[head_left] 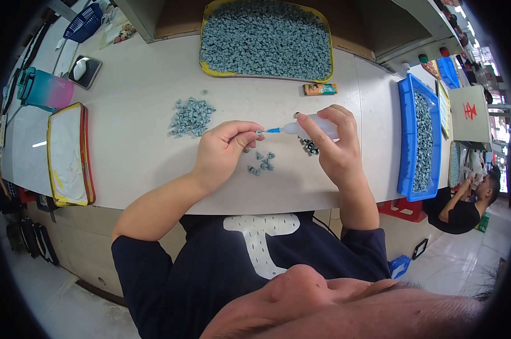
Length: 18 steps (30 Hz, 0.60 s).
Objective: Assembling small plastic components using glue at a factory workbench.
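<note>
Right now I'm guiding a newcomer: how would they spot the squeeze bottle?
On the pale table, find the yellow-rimmed tray of grey-green pieces. Nearer the person, the right hand holds the squeeze bottle, tip toward the left hand. Unlike the pieces nearby, it's translucent with a blue tip.

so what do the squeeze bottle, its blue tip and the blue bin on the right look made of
Squeeze bottle: probably soft plastic, smooth and translucent; its wall looks hazy white. Blue tip: likely plastic, from its solid bright colour; finish too small to judge. Blue bin: most likely moulded plastic, slightly glossy; evenly coloured throughout.
</note>
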Each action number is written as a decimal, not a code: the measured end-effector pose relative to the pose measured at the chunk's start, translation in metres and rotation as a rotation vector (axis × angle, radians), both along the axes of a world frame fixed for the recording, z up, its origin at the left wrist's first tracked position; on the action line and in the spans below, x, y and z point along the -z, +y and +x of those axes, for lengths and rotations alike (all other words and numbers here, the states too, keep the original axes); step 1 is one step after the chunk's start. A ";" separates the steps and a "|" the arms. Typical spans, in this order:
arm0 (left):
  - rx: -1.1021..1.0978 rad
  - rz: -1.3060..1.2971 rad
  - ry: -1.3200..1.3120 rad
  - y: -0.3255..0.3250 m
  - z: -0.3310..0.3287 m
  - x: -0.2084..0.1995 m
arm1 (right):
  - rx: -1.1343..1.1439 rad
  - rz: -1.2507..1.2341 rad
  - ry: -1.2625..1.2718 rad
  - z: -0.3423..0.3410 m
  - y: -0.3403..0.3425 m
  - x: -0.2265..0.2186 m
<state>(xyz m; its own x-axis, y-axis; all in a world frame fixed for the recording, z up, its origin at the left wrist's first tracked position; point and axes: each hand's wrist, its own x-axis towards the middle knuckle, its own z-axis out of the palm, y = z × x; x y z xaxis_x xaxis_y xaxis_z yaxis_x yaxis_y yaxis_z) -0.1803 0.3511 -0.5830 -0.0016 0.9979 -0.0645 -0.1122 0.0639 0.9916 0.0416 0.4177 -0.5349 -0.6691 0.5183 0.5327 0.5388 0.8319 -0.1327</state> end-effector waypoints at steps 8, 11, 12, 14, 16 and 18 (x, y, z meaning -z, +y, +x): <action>-0.021 0.009 0.031 0.001 0.007 0.000 | 0.007 0.024 -0.033 0.003 0.001 0.000; -0.024 0.015 0.024 0.001 0.007 0.001 | 0.016 0.019 -0.026 0.003 0.000 0.001; -0.025 0.017 0.020 0.001 0.006 0.001 | 0.021 0.017 -0.022 0.002 -0.001 0.001; -0.027 0.020 0.035 0.001 0.006 0.001 | 0.019 0.019 -0.022 0.002 -0.001 0.001; -0.029 0.027 0.066 0.001 0.005 0.001 | 0.015 0.026 -0.023 0.002 -0.001 0.000; -0.026 0.016 0.073 0.001 0.005 0.001 | 0.012 0.031 -0.023 0.001 -0.001 -0.001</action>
